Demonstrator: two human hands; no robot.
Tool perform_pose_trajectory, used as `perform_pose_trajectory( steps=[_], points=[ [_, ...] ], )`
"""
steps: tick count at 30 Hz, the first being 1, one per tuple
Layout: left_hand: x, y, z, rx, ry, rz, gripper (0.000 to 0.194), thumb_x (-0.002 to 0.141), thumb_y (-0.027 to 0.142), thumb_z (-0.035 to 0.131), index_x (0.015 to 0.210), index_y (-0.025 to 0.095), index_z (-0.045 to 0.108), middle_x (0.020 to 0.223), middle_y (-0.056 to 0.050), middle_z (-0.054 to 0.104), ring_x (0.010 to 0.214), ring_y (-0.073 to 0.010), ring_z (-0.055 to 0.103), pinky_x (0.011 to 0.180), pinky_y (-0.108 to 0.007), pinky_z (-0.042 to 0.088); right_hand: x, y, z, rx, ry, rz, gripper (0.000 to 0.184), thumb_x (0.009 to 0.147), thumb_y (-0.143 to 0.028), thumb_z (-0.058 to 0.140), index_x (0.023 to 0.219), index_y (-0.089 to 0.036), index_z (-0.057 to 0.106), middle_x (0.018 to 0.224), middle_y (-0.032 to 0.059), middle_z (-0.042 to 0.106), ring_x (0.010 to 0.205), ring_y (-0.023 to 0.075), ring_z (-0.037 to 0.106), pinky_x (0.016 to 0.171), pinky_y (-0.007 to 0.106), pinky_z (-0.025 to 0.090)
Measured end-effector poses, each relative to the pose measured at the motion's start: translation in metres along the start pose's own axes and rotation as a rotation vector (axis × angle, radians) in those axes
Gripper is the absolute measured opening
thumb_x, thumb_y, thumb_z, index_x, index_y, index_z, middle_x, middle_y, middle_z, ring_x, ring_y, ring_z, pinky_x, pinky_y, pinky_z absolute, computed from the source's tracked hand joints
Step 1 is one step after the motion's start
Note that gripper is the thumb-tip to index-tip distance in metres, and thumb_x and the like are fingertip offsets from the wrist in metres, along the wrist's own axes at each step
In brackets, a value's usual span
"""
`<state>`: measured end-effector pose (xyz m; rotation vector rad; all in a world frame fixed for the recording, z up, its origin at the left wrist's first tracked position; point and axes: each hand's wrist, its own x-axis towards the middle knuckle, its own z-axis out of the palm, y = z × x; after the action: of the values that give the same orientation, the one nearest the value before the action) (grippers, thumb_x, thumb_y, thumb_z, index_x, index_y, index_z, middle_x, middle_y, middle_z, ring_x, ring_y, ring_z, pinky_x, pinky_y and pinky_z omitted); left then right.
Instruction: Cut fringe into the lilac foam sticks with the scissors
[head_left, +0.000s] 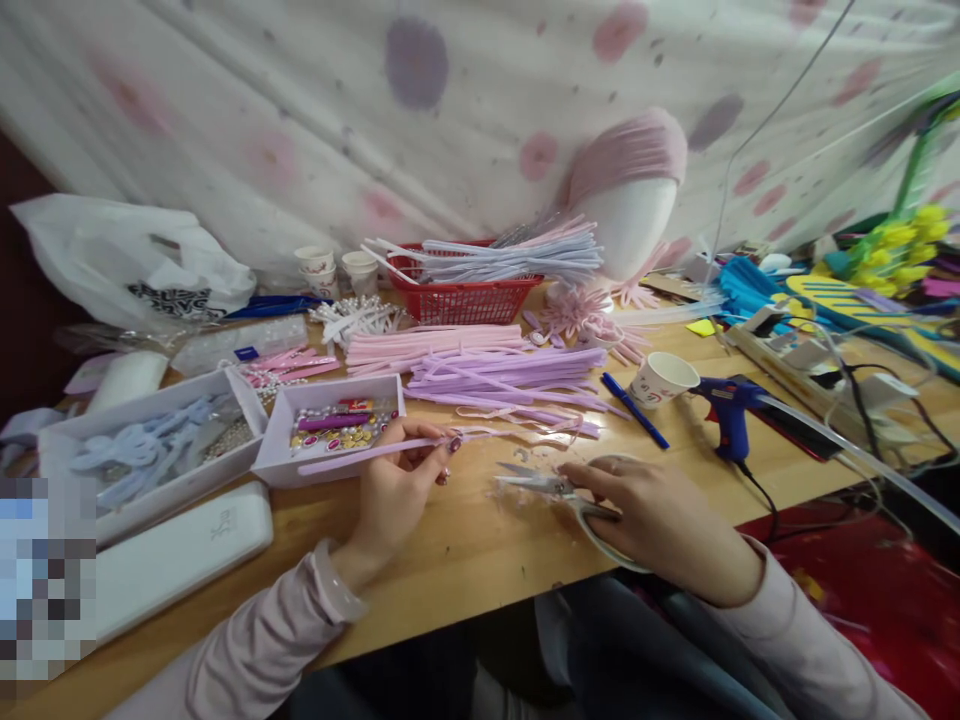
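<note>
My left hand (pixel 397 485) pinches a lilac pipe cleaner (pixel 341 460) between thumb and fingers; its long end reaches left across a small white box (pixel 330 475). Just right of it, my right hand (pixel 652 505) is closed around the handles of metal scissors (pixel 536 482). The blades point left towards my left hand and are slightly parted, apart from the pipe cleaner. A pale round object (pixel 626 562) shows partly under my right hand; I cannot tell what it is. Beyond both hands lies a bundle of lilac pipe cleaners (pixel 510 375), with pink pipe cleaners (pixel 435 345) behind.
A red basket (pixel 469 303) holds more pipe cleaners at the back. To the right are a paper cup (pixel 663 380), a blue pen (pixel 634 411), a glue gun (pixel 729 408) and cables. A white box (pixel 150 400) and a long white case (pixel 180 555) sit left.
</note>
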<state>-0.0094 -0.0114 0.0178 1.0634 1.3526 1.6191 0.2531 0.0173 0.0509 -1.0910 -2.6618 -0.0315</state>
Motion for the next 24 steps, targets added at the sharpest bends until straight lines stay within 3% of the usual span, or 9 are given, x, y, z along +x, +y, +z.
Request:
perform_pose_trajectory(
  steps=[4, 7, 9, 13, 17, 24],
  points=[
    [0.0, 0.0, 0.001, -0.008, -0.023, -0.004, 0.021, 0.072, 0.023, 0.075, 0.077, 0.019, 0.055, 0.078, 0.0, 0.07, 0.052, -0.0074, 0.055, 0.048, -0.019, 0.047, -0.005, -0.007, -0.008, 0.312, 0.311, 0.13, 0.03, 0.084, -0.023, 0.061, 0.115, -0.024, 0.064, 0.077, 0.0012, 0.069, 0.058, 0.0139, 0.059, 0.055, 0.026, 0.049],
    [-0.002, -0.002, 0.002, -0.004, -0.113, -0.007, 0.018, 0.072, 0.02, 0.075, 0.074, 0.018, 0.057, 0.079, -0.001, 0.071, 0.056, -0.0084, 0.058, 0.05, -0.019, 0.046, 0.0, -0.018, -0.002, 0.557, 0.46, 0.295, 0.029, 0.084, -0.031, 0.068, 0.111, -0.024, 0.064, 0.09, 0.004, 0.071, 0.065, 0.015, 0.061, 0.057, 0.027, 0.051],
    [-0.004, -0.003, 0.003, -0.02, -0.18, -0.013, 0.016, 0.073, 0.019, 0.074, 0.072, 0.018, 0.058, 0.079, -0.002, 0.072, 0.058, -0.0087, 0.059, 0.051, -0.019, 0.046, 0.006, -0.025, 0.007, 0.685, 0.451, 0.344, 0.031, 0.081, -0.035, 0.071, 0.109, -0.023, 0.064, 0.095, 0.0052, 0.071, 0.07, 0.0158, 0.063, 0.059, 0.026, 0.052],
    [-0.005, -0.003, 0.002, -0.102, -0.26, -0.109, 0.023, 0.07, 0.02, 0.078, 0.068, 0.017, 0.055, 0.08, -0.005, 0.074, 0.053, -0.0085, 0.058, 0.048, -0.02, 0.046, 0.014, -0.034, 0.026, 0.927, 0.316, 0.379, 0.032, 0.078, -0.038, 0.074, 0.104, -0.021, 0.064, 0.092, 0.0045, 0.072, 0.078, 0.0183, 0.068, 0.069, 0.028, 0.058],
    [-0.005, -0.005, 0.001, -0.199, -0.295, -0.203, 0.03, 0.065, 0.022, 0.082, 0.067, 0.017, 0.052, 0.078, -0.005, 0.075, 0.05, -0.0082, 0.056, 0.045, -0.02, 0.045, 0.011, -0.033, 0.035, 0.963, 0.25, 0.384, 0.033, 0.078, -0.039, 0.073, 0.104, -0.02, 0.065, 0.092, 0.0061, 0.072, 0.078, 0.0195, 0.069, 0.069, 0.03, 0.059],
    [-0.003, -0.008, 0.0, -0.236, -0.312, -0.209, 0.03, 0.07, 0.022, 0.081, 0.068, 0.018, 0.051, 0.081, -0.003, 0.075, 0.055, -0.0079, 0.058, 0.049, -0.019, 0.045, 0.006, -0.034, 0.035, 1.003, 0.309, 0.404, 0.034, 0.073, -0.036, 0.077, 0.1, -0.021, 0.064, 0.083, 0.0035, 0.069, 0.071, 0.0163, 0.067, 0.068, 0.028, 0.059]
  ],
)
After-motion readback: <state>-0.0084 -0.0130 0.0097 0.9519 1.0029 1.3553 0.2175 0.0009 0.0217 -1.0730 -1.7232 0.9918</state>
